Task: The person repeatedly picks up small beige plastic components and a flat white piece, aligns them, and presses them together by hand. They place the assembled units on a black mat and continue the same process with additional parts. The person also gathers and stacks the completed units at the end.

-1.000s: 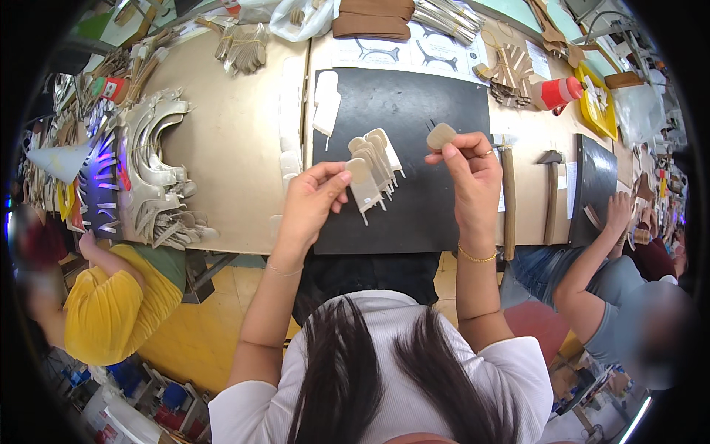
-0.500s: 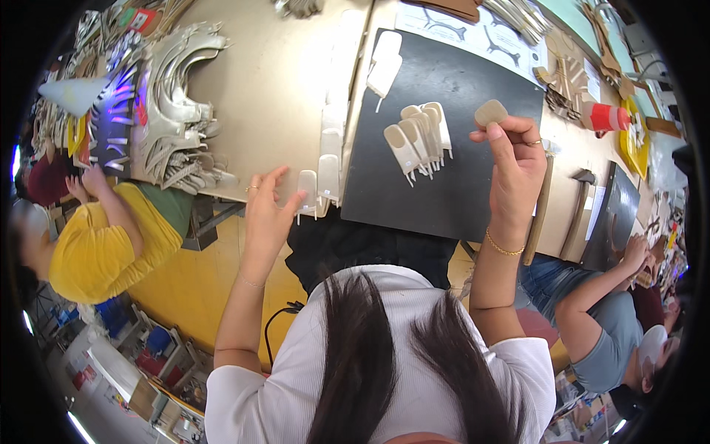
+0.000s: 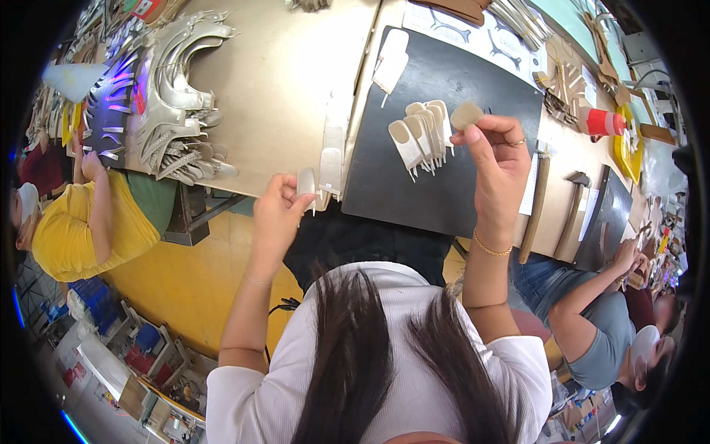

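Note:
My left hand is closed at the table's front edge, fingertips and thumb pinching the lower part of a pale rounded piece with thin prongs. The piece is tilted, and my fingers hide part of it. Beside it lies a row of similar pale pieces. Over the black board, my right hand pinches a small beige rounded pad between thumb and fingers. Just left of that pad, several pronged pieces with beige rounded faces lie overlapping in a fan on the board.
Two more pale pieces lie at the board's far left corner. A hammer and a red-and-white bottle are to the right. Curved metallic parts are piled at the left. Co-workers sit on both sides, one in yellow.
My left hand has closed from spread fingers onto the pale piece, which has tilted. My right hand has moved left with the pad, toward the fanned pieces.

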A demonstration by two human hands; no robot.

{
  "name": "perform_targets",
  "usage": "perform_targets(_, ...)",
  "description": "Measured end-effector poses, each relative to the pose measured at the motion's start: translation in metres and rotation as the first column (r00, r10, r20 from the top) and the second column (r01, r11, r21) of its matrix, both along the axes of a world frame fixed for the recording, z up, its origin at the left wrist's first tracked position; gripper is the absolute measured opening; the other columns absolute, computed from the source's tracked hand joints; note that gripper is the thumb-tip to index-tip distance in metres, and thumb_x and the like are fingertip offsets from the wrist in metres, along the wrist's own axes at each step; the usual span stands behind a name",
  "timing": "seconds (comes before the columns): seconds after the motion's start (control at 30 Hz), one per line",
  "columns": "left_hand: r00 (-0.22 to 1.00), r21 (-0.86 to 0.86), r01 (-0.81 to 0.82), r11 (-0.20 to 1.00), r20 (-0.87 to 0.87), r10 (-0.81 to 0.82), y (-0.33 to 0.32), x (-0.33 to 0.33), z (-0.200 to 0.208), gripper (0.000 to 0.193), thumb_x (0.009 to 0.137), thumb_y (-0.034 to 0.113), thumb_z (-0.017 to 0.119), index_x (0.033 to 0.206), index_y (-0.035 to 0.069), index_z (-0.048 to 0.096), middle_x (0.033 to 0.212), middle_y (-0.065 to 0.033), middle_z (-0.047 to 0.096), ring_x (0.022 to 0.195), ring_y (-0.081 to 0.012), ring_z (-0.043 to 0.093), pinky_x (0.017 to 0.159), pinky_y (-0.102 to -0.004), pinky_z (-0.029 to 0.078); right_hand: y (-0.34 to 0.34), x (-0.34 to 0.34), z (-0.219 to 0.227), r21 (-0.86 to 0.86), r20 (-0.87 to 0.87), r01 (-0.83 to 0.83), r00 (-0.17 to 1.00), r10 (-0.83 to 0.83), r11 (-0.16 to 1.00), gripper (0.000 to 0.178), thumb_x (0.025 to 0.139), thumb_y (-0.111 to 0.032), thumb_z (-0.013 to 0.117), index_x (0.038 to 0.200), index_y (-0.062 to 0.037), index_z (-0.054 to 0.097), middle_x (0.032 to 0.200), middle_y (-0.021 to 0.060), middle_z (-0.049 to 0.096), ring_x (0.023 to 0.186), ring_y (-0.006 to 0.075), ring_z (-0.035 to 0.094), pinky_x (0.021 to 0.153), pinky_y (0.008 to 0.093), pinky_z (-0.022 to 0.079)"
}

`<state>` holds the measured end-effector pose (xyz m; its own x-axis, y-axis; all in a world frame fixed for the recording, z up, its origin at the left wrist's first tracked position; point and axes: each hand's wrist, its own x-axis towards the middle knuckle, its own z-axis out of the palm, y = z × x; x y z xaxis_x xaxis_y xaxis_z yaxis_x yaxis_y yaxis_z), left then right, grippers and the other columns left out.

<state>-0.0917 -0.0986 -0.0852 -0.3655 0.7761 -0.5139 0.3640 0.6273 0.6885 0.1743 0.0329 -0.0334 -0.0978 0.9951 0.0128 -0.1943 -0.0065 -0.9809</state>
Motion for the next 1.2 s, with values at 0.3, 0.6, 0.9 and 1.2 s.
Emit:
perform_targets(0.3,0.815,0.316,-0.300,0.900,0.576,0.069,0.051,0.001,0.057,0.037,0.087,0.002,0.066,0.119,-0.006,0.051,0.102,-0.0122,0.062,0.073,-0.0151,0.065,0.060,-0.0248,0.054,-0.002,-0.003,0.006,-0.046,-0.086,-0.053,0.995,0.049,0.998,0.014,0.092,-0.004,0.064,0.105,0.0012,0.060,0.093,0.0078,0.066,0.084,0.0124,0.064,0.077,0.0252,0.051)
perform_targets(0.6,0.647,0.364,-0.152,0.919,0.739,-0.186,0.083,0.065,0.085,0.047,0.088,-0.004,0.062,0.130,-0.007,0.042,0.102,-0.0140,0.061,0.082,-0.0224,0.070,0.065,-0.0252,0.055,-0.015,-0.018,0.028,-0.107,-0.053,-0.239,0.971,0.235,0.965,0.013,0.087,-0.006,0.070,0.096,0.0024,0.065,0.088,0.0044,0.067,0.078,0.0093,0.061,0.074,0.0256,0.051)
perform_targets(0.9,0.642,0.405,-0.048,0.913,0.713,-0.283,0.084,0.064,0.094,0.045,0.090,-0.002,0.062,0.130,-0.006,0.044,0.109,-0.0123,0.059,0.087,-0.0211,0.070,0.068,-0.0257,0.054,-0.010,-0.021,0.038,-0.098,0.053,-0.285,0.955,0.291,0.954,0.010,0.086,-0.007,0.071,0.090,0.0011,0.067,0.079,0.0020,0.066,0.071,0.0062,0.061,0.061,0.0203,0.048)
perform_targets(1.2,0.619,0.415,-0.005,0.910,0.715,-0.323,0.082,0.061,0.098,0.042,0.091,-0.001,0.062,0.129,-0.005,0.046,0.110,-0.0124,0.061,0.090,-0.0205,0.070,0.070,-0.0250,0.054,-0.006,-0.027,0.035,-0.062,0.022,-0.265,0.964,0.267,0.962,0.013,0.085,-0.010,0.072,0.088,0.0013,0.067,0.079,0.0020,0.065,0.070,0.0064,0.058,0.060,0.0218,0.048)
